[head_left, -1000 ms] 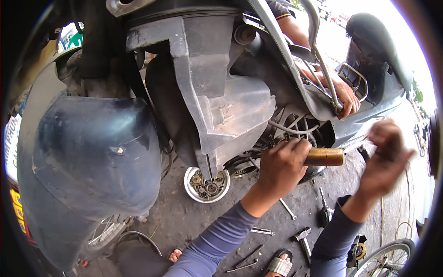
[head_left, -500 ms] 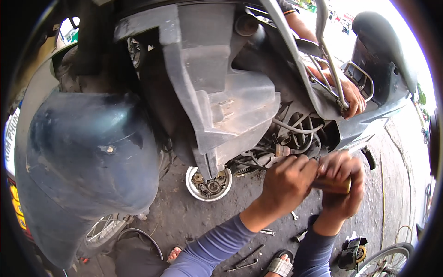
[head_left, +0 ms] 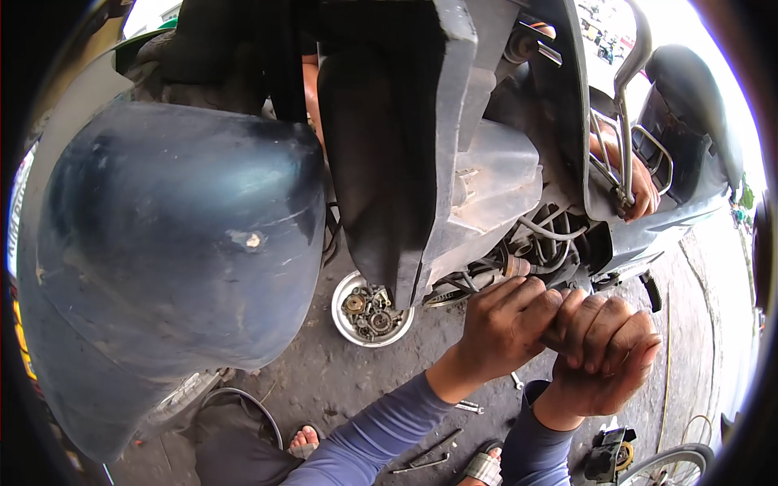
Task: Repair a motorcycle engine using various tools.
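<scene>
My left hand (head_left: 504,326) is closed, with its fingers curled at the engine area of a motorbike stripped of some parts. Right beside it, my right hand (head_left: 604,348) is curled into a fist, its knuckles close to the left fingers. A small dark thing shows between the two hands, but the fingers cover most of it. Just beyond my left fingers is a brownish cylindrical fitting (head_left: 516,266) among black hoses and cables. A grey plastic body panel (head_left: 486,190) hangs above them.
A co-worker's hand (head_left: 643,194) rests by a metal rack. A dark rounded fender (head_left: 186,243) fills the left. On the ground are a metal bowl (head_left: 339,320) of gears and parts, a wrench (head_left: 470,407), a black part (head_left: 609,455) and a wheel (head_left: 668,466).
The view has shifted, so the fender looks larger and the panel sits farther right. My right hand has turned; the yellowish-brown piece seen in it before is now hidden.
</scene>
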### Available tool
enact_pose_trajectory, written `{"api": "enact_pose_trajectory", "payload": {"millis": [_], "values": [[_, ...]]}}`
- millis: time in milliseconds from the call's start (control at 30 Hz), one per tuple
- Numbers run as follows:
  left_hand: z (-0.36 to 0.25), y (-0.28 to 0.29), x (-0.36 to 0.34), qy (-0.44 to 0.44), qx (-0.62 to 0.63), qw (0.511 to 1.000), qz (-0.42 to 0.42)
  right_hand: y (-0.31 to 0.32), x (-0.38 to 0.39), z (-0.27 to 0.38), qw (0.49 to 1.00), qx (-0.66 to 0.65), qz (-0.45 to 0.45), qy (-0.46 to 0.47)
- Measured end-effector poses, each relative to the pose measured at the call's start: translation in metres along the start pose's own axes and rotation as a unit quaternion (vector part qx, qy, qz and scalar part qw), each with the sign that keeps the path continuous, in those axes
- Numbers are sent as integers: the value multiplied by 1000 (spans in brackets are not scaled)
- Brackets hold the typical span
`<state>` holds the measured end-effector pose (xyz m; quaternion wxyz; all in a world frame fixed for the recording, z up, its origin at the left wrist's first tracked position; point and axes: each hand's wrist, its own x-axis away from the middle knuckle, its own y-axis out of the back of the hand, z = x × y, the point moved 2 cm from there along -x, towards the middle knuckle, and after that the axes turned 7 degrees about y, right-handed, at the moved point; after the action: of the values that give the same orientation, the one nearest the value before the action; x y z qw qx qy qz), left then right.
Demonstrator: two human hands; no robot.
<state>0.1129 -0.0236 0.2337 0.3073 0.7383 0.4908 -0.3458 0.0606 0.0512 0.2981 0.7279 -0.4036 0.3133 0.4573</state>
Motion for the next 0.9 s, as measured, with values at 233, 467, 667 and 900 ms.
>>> {"api": "enact_pose_trajectory", "payload": {"millis": [233,467,667,900], "values": [[-8,-20,-15,22,-33,999,35,34,-31,55,811,522,-183,191],[8,-23,-22,46,-21,999,2,47,-37,26,891,444,-11,94],[37,-3,-8,60,-132,989,14,46,-32,-1,889,447,97,13],[-13,-13,-8,31,-55,996,58,38,-7,2,996,87,11,18]]}}
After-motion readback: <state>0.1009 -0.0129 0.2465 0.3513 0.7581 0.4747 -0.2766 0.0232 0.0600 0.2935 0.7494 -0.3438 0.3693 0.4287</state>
